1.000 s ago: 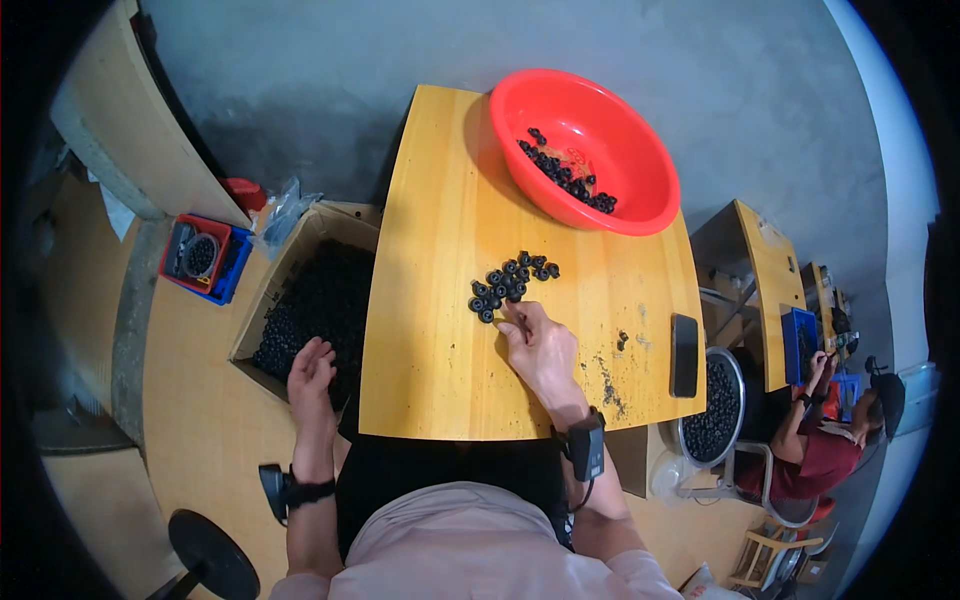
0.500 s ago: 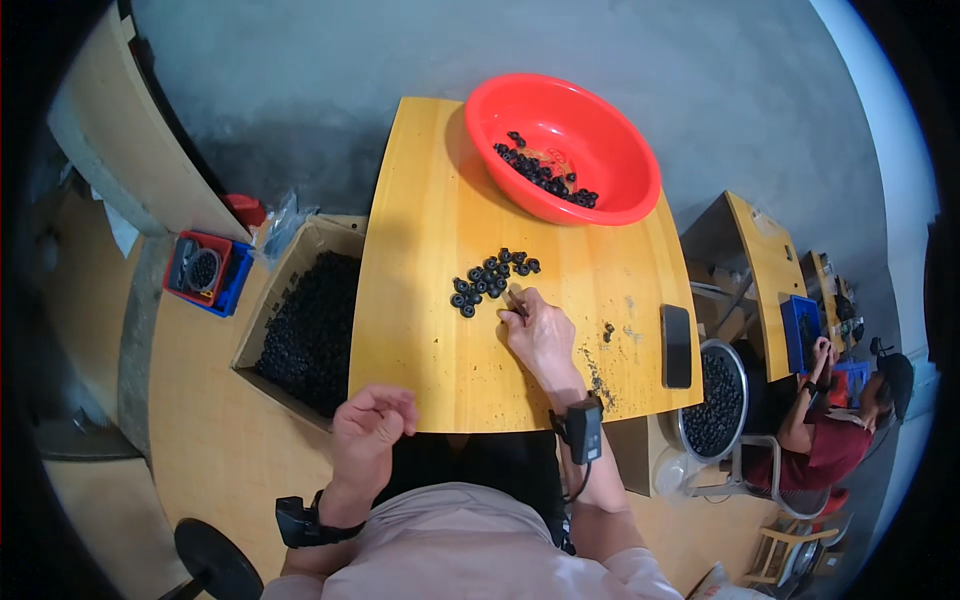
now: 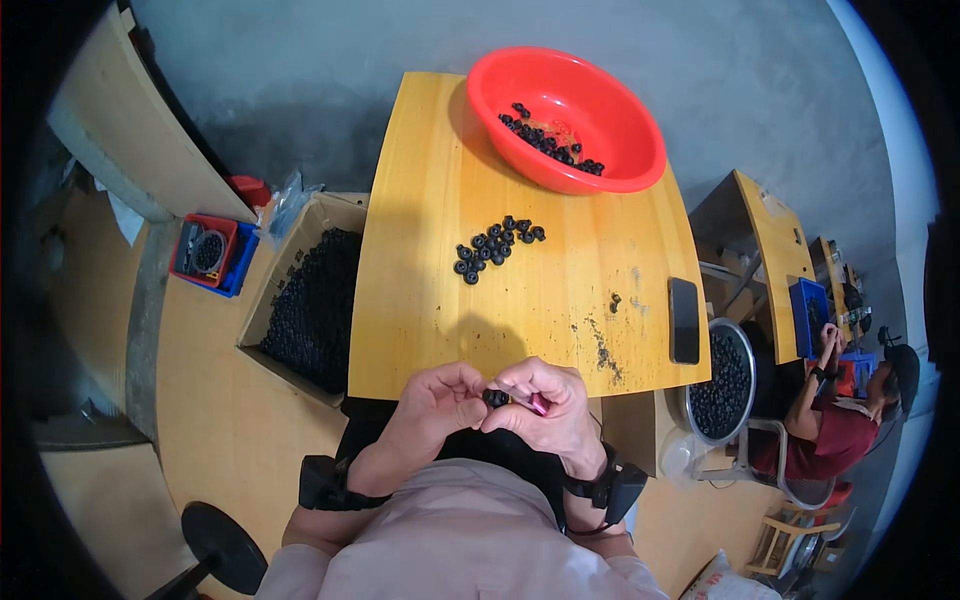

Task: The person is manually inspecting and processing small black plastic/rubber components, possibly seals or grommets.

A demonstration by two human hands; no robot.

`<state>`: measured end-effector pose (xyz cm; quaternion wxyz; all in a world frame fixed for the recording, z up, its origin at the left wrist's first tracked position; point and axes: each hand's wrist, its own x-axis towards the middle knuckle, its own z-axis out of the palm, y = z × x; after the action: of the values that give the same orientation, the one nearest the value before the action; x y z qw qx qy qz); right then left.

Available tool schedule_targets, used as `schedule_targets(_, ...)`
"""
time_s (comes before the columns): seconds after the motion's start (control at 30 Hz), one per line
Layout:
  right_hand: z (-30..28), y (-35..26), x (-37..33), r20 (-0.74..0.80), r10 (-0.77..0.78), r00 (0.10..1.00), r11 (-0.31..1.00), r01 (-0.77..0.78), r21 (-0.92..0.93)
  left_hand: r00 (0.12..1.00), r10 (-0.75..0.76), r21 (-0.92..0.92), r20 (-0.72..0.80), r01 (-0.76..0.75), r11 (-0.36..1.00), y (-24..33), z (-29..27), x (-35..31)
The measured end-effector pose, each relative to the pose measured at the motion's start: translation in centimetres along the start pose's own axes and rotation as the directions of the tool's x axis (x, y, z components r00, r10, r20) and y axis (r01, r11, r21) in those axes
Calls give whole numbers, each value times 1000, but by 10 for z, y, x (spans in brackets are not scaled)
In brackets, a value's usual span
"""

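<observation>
Close to my body, at the table's front edge, my two hands meet. My left hand [image 3: 432,408] pinches a small round black part [image 3: 495,398] between thumb and fingers. My right hand [image 3: 552,412] is closed around a small slim tool with a pinkish-red handle [image 3: 540,404]. The tool's thin tip reaches toward the black part; its exact kind is hard to make out. Farther up the table lies a loose cluster of similar black parts [image 3: 497,244], some showing a hole in the middle.
A red basin [image 3: 640,155] with black parts stands at the table's far side. A phone [image 3: 684,320] and dark crumbs [image 3: 603,350] lie at right. Left of the table is a cardboard box [image 3: 262,305] of black parts, right a metal bowl [image 3: 742,400]. A person [image 3: 825,435] sits working farther right.
My right hand has drawn back from the cluster to the front edge with the tool. My left hand has come in to meet it, now pinching a black part. The view has shifted slightly.
</observation>
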<state>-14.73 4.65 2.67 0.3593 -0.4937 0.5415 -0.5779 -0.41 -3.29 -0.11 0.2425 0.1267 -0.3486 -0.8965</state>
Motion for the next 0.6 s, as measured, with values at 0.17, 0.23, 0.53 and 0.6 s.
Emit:
schedule_targets(0.17, 3, -8, -8, 24, -99, 995, 988, 101, -116, 999, -46, -41, -3, 46, 998, -10, -1, -7)
schedule_targets(0.23, 7, -2, -14, -1, -68, 998, 994, 67, -84, 998, -59, -24, -11, 59, 998, -11, -1, -10)
schedule_targets(0.53, 7, 0, -27, 64, -100, 993, 995, 102, -21, 991, -116, -75, 72, 122, 990, -9, 6, -14)
schedule_targets(0.6, 7, -2, -27, 135, -138, 981, 985, 149, -81, 987, -124, -45, 104, 129, 991, -12, 4, -13)
